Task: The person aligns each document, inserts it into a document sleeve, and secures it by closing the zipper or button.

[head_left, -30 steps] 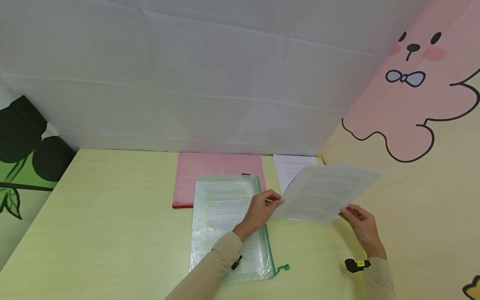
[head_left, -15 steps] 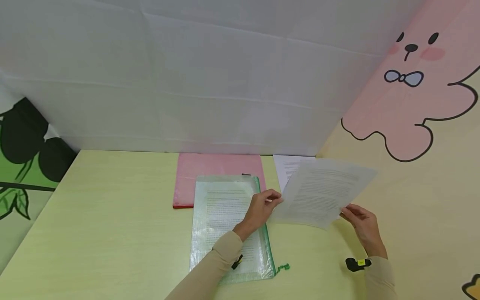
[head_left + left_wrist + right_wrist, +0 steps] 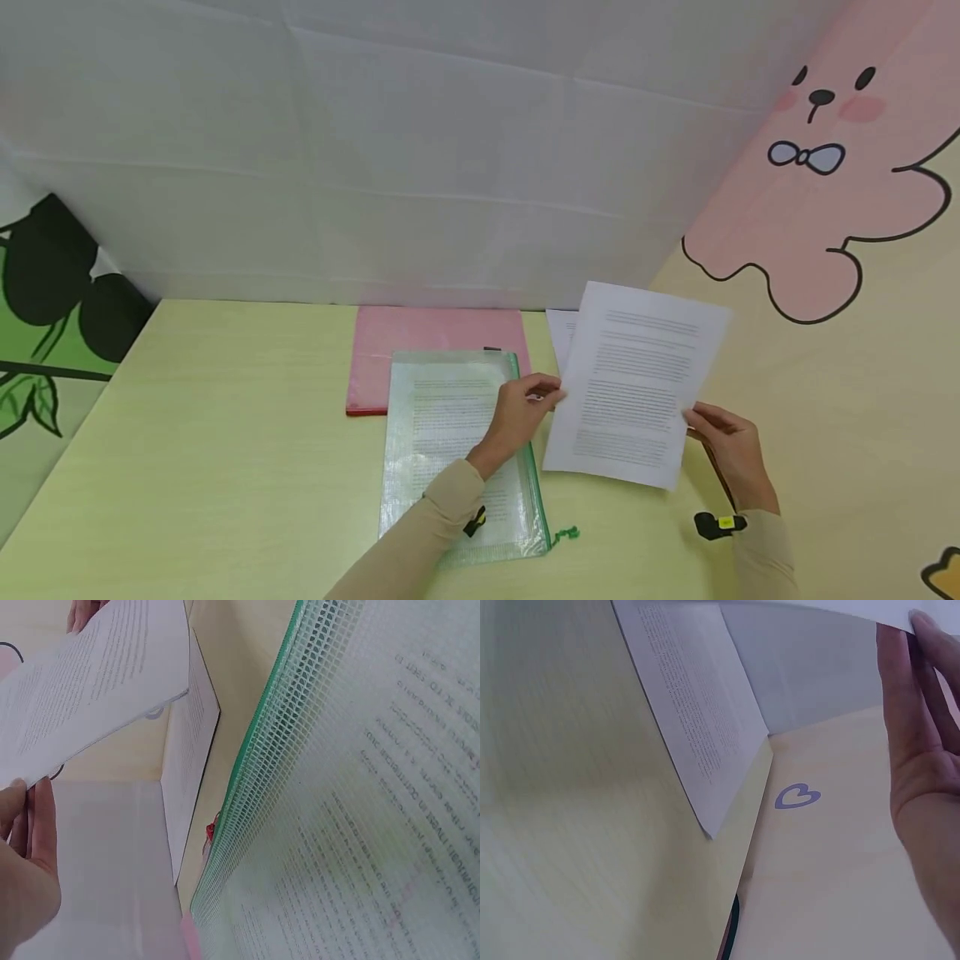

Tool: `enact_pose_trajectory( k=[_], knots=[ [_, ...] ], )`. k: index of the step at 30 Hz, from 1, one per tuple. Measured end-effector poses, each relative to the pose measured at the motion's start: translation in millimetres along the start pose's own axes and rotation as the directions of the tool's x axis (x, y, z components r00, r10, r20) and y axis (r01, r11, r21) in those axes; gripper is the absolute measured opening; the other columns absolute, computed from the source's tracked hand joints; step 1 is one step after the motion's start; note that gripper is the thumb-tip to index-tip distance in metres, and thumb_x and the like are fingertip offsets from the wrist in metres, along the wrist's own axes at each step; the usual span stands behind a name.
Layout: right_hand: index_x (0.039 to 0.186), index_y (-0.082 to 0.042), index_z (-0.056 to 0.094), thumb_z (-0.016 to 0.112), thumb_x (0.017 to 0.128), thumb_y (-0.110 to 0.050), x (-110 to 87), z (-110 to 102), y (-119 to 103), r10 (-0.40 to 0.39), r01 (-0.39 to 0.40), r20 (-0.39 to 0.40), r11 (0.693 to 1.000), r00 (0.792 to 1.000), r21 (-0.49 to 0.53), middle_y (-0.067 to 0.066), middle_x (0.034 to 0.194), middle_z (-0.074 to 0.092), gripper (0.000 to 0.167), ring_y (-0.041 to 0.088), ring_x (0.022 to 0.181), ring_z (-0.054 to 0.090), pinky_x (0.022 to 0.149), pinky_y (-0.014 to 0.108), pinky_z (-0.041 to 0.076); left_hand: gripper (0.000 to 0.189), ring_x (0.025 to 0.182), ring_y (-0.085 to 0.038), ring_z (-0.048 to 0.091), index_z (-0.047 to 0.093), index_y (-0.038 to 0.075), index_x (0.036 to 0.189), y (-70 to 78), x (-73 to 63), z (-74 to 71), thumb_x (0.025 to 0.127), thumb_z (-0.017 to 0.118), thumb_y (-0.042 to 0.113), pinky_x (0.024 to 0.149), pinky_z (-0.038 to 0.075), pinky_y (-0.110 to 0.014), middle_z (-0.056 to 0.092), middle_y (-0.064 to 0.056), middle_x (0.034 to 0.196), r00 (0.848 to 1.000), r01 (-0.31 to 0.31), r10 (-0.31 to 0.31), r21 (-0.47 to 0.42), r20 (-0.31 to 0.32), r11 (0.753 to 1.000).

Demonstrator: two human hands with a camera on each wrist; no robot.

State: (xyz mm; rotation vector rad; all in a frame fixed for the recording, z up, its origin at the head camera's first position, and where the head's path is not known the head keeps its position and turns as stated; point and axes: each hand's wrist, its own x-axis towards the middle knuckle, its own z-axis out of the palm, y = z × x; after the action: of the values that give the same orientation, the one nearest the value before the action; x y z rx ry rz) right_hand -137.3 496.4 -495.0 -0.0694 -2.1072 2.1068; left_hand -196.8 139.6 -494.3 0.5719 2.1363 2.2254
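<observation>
Between the two hands, printed paper (image 3: 637, 383) is held up off the table, its text side toward the head camera. My left hand (image 3: 521, 417) pinches its left edge between thumb and fingers. On the opposite edge, my right hand (image 3: 731, 454) pinches it too; the right wrist view shows the thumb on one face and fingers on the other. Whether it is one sheet or a thin stack I cannot tell. Under the left forearm lies a clear mesh zip pouch (image 3: 442, 433) with a green zipper and printed pages inside.
A pink folder (image 3: 442, 327) with a red edge lies partly under the pouch. More printed paper (image 3: 690, 705) lies on the table by the back wall, mostly hidden in the head view. A green zipper cord (image 3: 566, 536) hangs off the pouch's corner. Walls stand behind and at right.
The held paper has tilted up from a slanted, see-through pose to a more upright one, its printed face now toward the head camera. Both hands keep their grip and nearly their places.
</observation>
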Motion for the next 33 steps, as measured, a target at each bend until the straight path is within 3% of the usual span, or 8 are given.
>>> enact_pose_trajectory(
  k=[9, 16, 22, 25, 28, 33],
  knots=[
    [0.117, 0.000, 0.076, 0.066, 0.096, 0.005, 1.7, 3, -5, 0.044, -0.042, 0.050, 0.998, 0.998, -0.047, 0.000, 0.104, 0.077, 0.023, 0.012, 0.092, 0.074, 0.079, 0.026, 0.060, 0.016, 0.086, -0.034, 0.072, 0.075, -0.004, 0.107, 1.4, 0.7, -7.1, 0.092, 0.076, 0.002, 0.072, 0.062, -0.030, 0.074, -0.018, 0.098, 0.996, 0.093, -0.093, -0.075, -0.005, 0.993],
    [0.114, -0.008, 0.079, 0.067, 0.096, 0.005, 6.1, 6, -2, 0.078, -0.074, 0.058, 0.995, 0.995, -0.063, -0.004, 0.103, 0.076, 0.025, 0.009, 0.092, 0.073, 0.079, 0.023, 0.060, 0.016, 0.087, -0.035, 0.072, 0.073, -0.005, 0.108, 2.3, -3.6, -14.3, 0.094, 0.074, 0.004, 0.071, 0.061, -0.028, 0.073, -0.017, 0.098, 0.989, 0.147, -0.146, -0.057, 0.023, 0.987],
    [0.109, -0.018, 0.081, 0.070, 0.096, -0.002, 7.1, 7, -1, 0.160, -0.153, 0.057, 0.981, 0.985, -0.119, -0.007, 0.102, 0.075, 0.024, 0.008, 0.090, 0.072, 0.080, 0.021, 0.059, 0.017, 0.088, -0.033, 0.072, 0.071, -0.006, 0.109, 0.7, -7.5, -19.3, 0.094, 0.073, 0.004, 0.077, 0.063, -0.041, 0.072, -0.014, 0.097, 0.978, 0.206, -0.203, -0.057, 0.051, 0.977],
    [0.110, -0.018, 0.081, 0.070, 0.097, -0.004, 6.6, 7, -1, 0.188, -0.177, 0.068, 0.974, 0.980, -0.141, -0.007, 0.103, 0.074, 0.022, 0.008, 0.091, 0.072, 0.081, 0.021, 0.059, 0.016, 0.082, -0.024, 0.071, 0.072, -0.004, 0.108, -1.6, -9.7, -22.0, 0.095, 0.073, 0.006, 0.079, 0.062, -0.046, 0.072, -0.010, 0.094, 0.970, 0.238, -0.236, -0.031, 0.059, 0.971],
    [0.112, -0.016, 0.080, 0.070, 0.098, -0.006, 5.8, 5, 1, 0.201, -0.188, 0.067, 0.968, 0.977, -0.164, -0.007, 0.103, 0.074, 0.020, 0.009, 0.091, 0.072, 0.081, 0.021, 0.058, 0.015, 0.077, -0.016, 0.068, 0.072, -0.003, 0.107, -4.6, -12.8, -24.9, 0.096, 0.072, 0.007, 0.076, 0.062, -0.040, 0.072, -0.008, 0.090, 0.969, 0.236, -0.238, 0.039, 0.068, 0.971],
    [0.114, -0.013, 0.079, 0.070, 0.098, -0.007, 4.2, 2, 5, 0.192, -0.177, 0.062, 0.964, 0.979, -0.196, -0.007, 0.103, 0.074, 0.020, 0.010, 0.090, 0.073, 0.080, 0.022, 0.059, 0.013, 0.078, -0.022, 0.071, 0.073, -0.005, 0.104, -13.5, -19.8, -27.7, 0.096, 0.070, 0.005, 0.070, 0.060, -0.029, 0.073, -0.011, 0.091, 0.977, 0.185, -0.200, 0.169, 0.073, 0.968]
  ],
)
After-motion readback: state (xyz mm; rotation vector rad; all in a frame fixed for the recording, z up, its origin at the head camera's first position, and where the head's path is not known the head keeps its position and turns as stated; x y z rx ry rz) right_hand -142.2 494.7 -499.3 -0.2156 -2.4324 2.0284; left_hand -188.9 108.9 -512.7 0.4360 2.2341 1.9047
